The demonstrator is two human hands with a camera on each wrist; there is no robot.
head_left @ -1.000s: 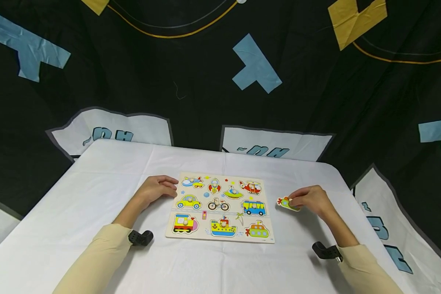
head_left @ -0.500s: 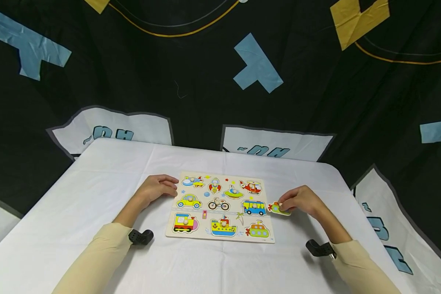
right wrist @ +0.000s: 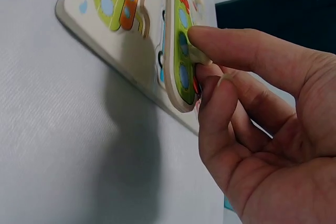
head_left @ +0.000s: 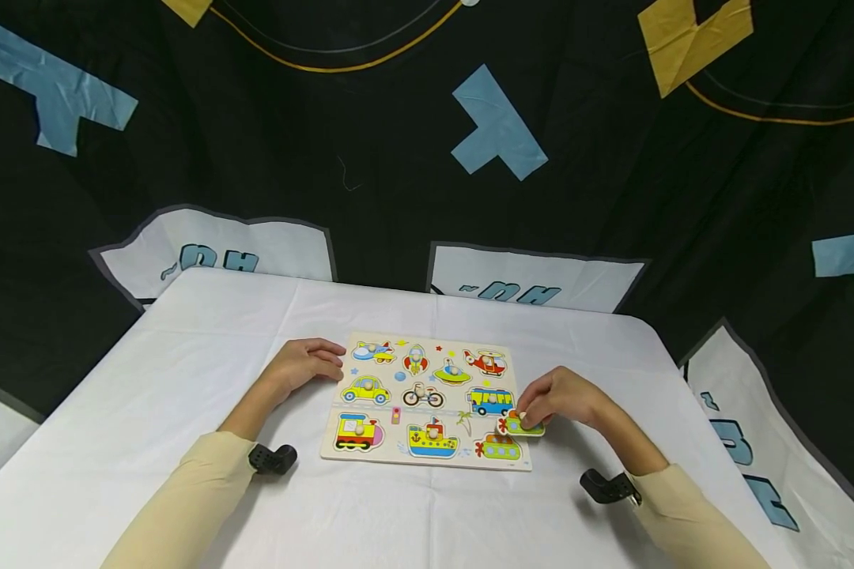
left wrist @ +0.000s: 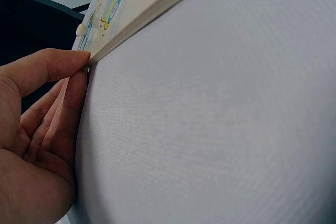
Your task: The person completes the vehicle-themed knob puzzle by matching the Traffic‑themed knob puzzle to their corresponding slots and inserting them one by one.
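Observation:
My right hand (head_left: pixel 565 397) pinches the pale knob of a submarine puzzle piece (head_left: pixel 518 425), green with round blue windows and a red propeller. In the right wrist view the piece (right wrist: pixel 182 66) is tilted and held above the board, its shadow falling beside it. It overlaps the lower right of the wooden puzzle board (head_left: pixel 394 455) in the head view, between the bus (head_left: pixel 491 401) and a printed submarine picture (head_left: pixel 496 450). My left hand (head_left: pixel 302 367) rests on the table with its fingertips against the board's left edge; the left wrist view shows the thumb (left wrist: pixel 58 64) right at that edge.
Other knobbed pieces sit in the board, among them a train (head_left: pixel 357 433), a boat (head_left: pixel 432 439) and a helicopter (head_left: pixel 485 363). A white cloth (head_left: pixel 256 514) covers the table. Behind it hangs a black curtain (head_left: pixel 391 142) with taped blue and yellow shapes.
My right hand has carried the submarine puzzle piece leftward and nearer to me, from the table beside the board to over its lower right part. The left hand has stayed in place.

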